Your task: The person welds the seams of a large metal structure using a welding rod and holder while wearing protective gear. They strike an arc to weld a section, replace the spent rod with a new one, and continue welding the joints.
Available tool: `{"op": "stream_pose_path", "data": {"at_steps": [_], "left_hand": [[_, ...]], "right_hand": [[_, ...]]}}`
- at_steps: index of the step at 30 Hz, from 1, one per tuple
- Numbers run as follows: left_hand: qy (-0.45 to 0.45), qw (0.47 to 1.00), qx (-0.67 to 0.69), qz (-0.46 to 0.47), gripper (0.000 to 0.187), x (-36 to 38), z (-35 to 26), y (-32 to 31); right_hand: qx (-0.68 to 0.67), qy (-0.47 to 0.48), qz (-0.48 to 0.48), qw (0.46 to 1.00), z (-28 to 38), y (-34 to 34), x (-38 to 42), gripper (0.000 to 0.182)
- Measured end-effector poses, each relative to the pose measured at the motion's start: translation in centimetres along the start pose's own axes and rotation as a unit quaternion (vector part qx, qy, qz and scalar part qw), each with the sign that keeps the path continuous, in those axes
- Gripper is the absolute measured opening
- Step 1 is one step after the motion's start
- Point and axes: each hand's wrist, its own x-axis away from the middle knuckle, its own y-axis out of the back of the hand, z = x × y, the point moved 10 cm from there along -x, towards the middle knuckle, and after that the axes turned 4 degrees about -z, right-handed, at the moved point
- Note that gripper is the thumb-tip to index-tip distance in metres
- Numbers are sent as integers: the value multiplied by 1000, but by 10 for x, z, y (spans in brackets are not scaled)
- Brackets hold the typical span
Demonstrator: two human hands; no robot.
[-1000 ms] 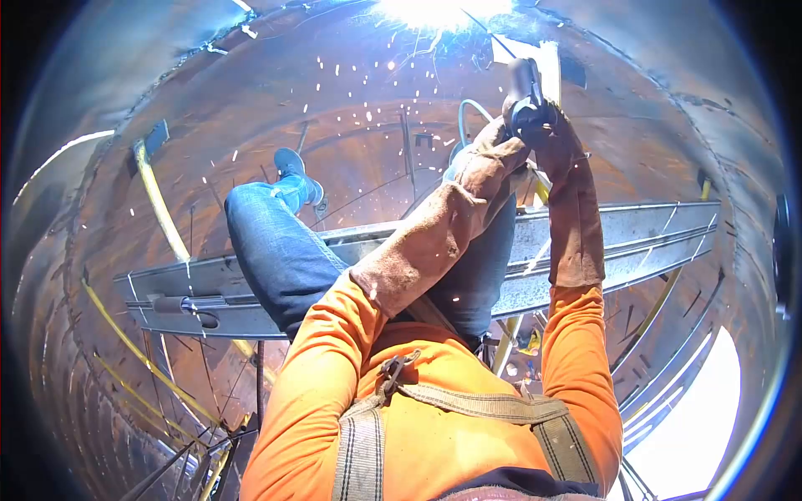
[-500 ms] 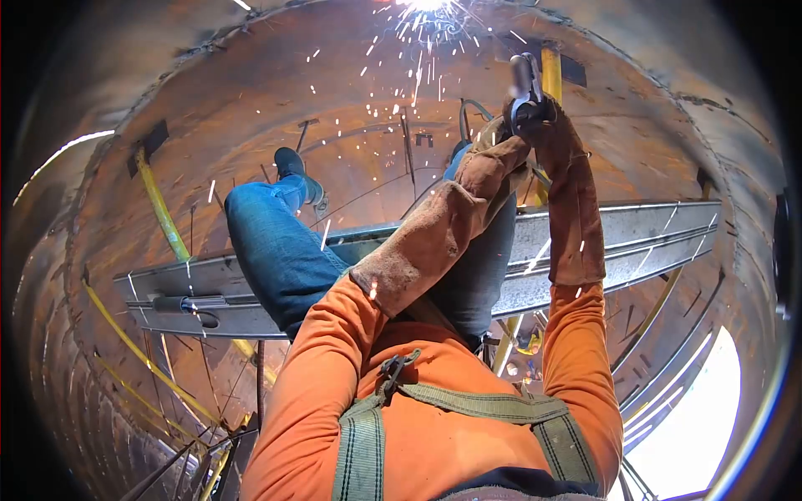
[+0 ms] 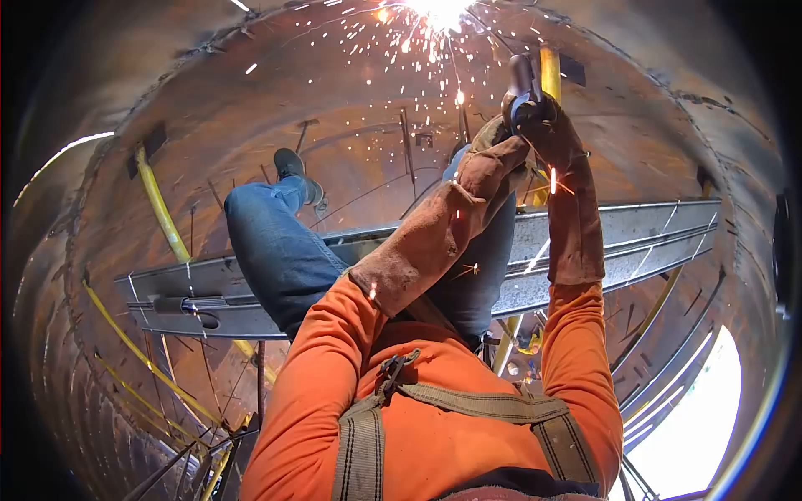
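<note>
My right hand (image 3: 545,117), in a worn brown leather glove, is closed round a welding electrode holder (image 3: 521,77) in front of me. My left hand (image 3: 499,134), gloved the same way, presses against it from the left and also looks closed on the holder; its fingers are partly hidden. From the holder a thin electrode (image 3: 499,40) slants up and left towards a white-hot arc (image 3: 439,10) at the top edge. The glare hides the tip and the joint there. Sparks fall below it, some near my sleeves.
A perforated metal plank (image 3: 618,238) crosses under my legs (image 3: 280,250). Yellow struts (image 3: 160,204) and thin rods stand round it inside a curved, rusty steel shell (image 3: 251,125). A bright opening (image 3: 697,417) lies at lower right. I wear harness straps (image 3: 359,451).
The arc glare has grown larger and brighter, with more sparks spreading wider, and some dropping near my right sleeve and leg. My hands and the holder have hardly moved.
</note>
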Motion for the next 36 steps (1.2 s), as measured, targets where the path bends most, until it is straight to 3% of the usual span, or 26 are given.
{"op": "stream_pose_path", "data": {"at_steps": [1, 2, 4, 8, 10, 11, 12, 13, 14, 15, 17, 19, 21, 23, 24, 25, 27, 28, 32, 34, 35, 36], "left_hand": [[0, 1000, 0, 0, 37, 4, -4, -7], [1, 1000, 2, 3, 38, 8, -9, -15], [-43, 996, -76, 18, 38, -8, 3, 3], [-127, 968, -217, 25, 37, -15, -1, 9], [-24, 998, -61, -16, 38, -23, 16, 30], [-24, 998, -61, -16, 38, -19, 13, 32], [-140, 955, -260, 26, 37, -9, -8, 23], [-248, 858, -445, 66, 37, 3, -20, 5], [-15, 998, -52, 9, 38, -16, 7, 16], [-15, 998, -52, 9, 38, -16, 6, 15], [9, 999, -44, 3, 41, -13, 8, 13], [33, 999, -36, -3, 43, -9, 11, 12], [28, 999, -25, -11, 40, -3, 4, 5], [-62, 979, -194, 21, 39, 13, -24, -14], [-12, 994, -107, -4, 35, 0, -4, 5], [-12, 994, -108, -4, 35, -9, 4, 14], [-5, 997, -70, -28, 32, -18, 15, 28], [-12, 998, -60, -12, 33, -18, 14, 25], [-15, 998, -61, 0, 36, -20, 16, 26], [24, 998, -26, -51, 35, -4, 10, 16], [19, 998, -33, -58, 33, -2, 6, 13], [21, 998, -32, -59, 33, 1, 4, 11]], "right_hand": [[268, 59, -122, 954, 22, 6, 10, 32], [268, 59, -122, 954, 28, -2, 11, 32], [504, 55, -132, 852, 38, -12, 14, 38], [496, 48, -166, 851, 42, -25, 18, 42], [385, 47, -167, 907, 36, -22, 20, 35], [327, 47, -167, 929, 33, -21, 22, 32], [268, 46, -166, 948, 30, -20, 24, 29], [208, 46, -165, 963, 28, -19, 25, 26], [296, 97, -80, 947, 36, -41, 24, 23], [188, 0, -107, 976, 27, -53, 16, 26], [352, 20, -96, 931, 49, -82, 23, 33], [312, 62, -119, 941, 55, -90, 30, 35], [72, -5, -97, 993, 26, -56, 12, 38], [277, 89, -148, 945, 45, -54, 37, 35], [-126, -151, -15, 980, -27, 54, -5, 32], [211, 0, -178, 961, 12, 36, 13, 29], [358, 50, -98, 927, 34, -25, 13, 25], [368, 75, -109, 921, 43, -51, 22, 23], [329, 86, -95, 936, 41, -50, 16, 20], [214, 20, -84, 973, 25, -22, 12, 21], [62, -39, -148, 986, 13, -1, 8, 23], [62, -39, -148, 986, 11, 7, 8, 23]]}}
